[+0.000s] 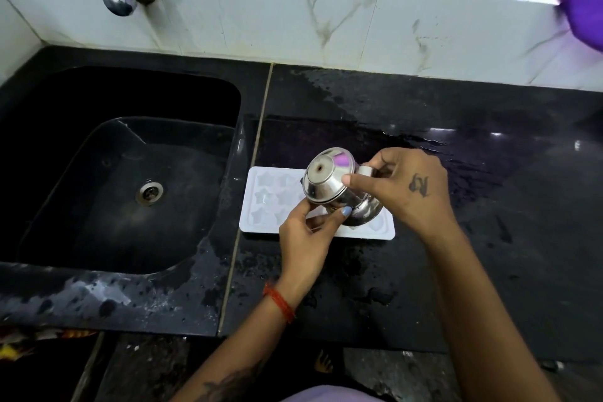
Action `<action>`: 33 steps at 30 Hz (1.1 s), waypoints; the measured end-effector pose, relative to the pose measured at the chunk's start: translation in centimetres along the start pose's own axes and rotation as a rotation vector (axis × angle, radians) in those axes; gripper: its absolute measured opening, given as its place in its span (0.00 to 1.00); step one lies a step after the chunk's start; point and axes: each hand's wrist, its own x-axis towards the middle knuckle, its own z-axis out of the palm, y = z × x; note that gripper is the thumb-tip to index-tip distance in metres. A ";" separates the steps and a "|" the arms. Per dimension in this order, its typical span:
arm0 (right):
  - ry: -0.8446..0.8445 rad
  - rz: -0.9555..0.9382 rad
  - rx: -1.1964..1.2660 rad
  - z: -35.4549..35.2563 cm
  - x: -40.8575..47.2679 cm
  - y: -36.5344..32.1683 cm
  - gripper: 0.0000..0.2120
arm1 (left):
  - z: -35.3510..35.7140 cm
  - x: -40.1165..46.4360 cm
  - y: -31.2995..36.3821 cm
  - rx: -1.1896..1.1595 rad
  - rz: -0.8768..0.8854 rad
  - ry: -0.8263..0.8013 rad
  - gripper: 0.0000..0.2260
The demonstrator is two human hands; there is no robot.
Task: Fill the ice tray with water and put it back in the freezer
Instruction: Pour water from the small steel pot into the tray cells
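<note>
Both hands hold a steel cup [336,184], tipped over the tray [270,202]: right hand [404,186] at 3 o'clock, left hand [306,238] at 6. The tray lies on the wet table [489,238], right of the sink [124,173].

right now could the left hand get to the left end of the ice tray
Probably yes. The left hand holds the steel cup just above the ice tray, whose left end lies bare beside it; it would have to let go of the cup first.
</note>
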 end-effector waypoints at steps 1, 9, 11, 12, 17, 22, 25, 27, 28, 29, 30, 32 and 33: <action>-0.007 0.017 0.032 -0.1 0.1 0.2 0.13 | 0.0 0.0 0.1 0.031 0.016 0.013 0.10; -0.010 0.109 0.236 -0.5 0.2 2.2 0.13 | 0.5 0.0 0.6 0.098 0.063 0.035 0.13; 0.004 0.104 0.225 -0.7 0.0 2.2 0.13 | 0.7 0.0 0.6 0.094 0.056 0.013 0.11; 0.014 0.098 0.205 -0.7 -0.1 2.2 0.13 | 0.8 0.0 0.5 0.090 0.048 -0.001 0.10; 0.038 0.068 0.073 -1.3 -0.6 1.8 0.14 | 1.3 -0.2 -0.4 0.072 -0.001 -0.034 0.20; 0.051 0.022 -0.036 -1.4 -1.0 1.6 0.15 | 1.8 -0.4 -0.6 0.023 -0.024 -0.062 0.20; 0.059 0.005 -0.074 -1.4 -1.0 1.5 0.15 | 1.8 -0.5 -0.6 0.005 -0.032 -0.084 0.19; 0.055 0.000 -0.097 -1.4 -1.0 1.3 0.14 | 1.8 -0.6 -0.6 0.008 -0.033 -0.098 0.19; 0.055 -0.004 -0.109 -1.4 -1.1 1.3 0.14 | 1.8 -0.6 -0.6 0.012 -0.036 -0.102 0.20; 0.055 -0.007 -0.119 -1.5 -1.1 1.2 0.14 | 1.8 -0.6 -0.6 0.014 -0.038 -0.103 0.20; 0.053 -0.008 -0.125 -1.5 -1.1 1.2 0.14 | 1.8 -0.6 -0.7 0.012 -0.041 -0.103 0.21; 0.051 -0.007 -0.127 -1.5 -1.2 1.2 0.13 | 1.8 -0.5 -0.8 0.010 -0.045 -0.100 0.22; 0.054 -0.008 -0.119 -1.5 -1.2 1.3 0.13 | 1.8 -0.5 -0.8 0.012 -0.043 -0.099 0.22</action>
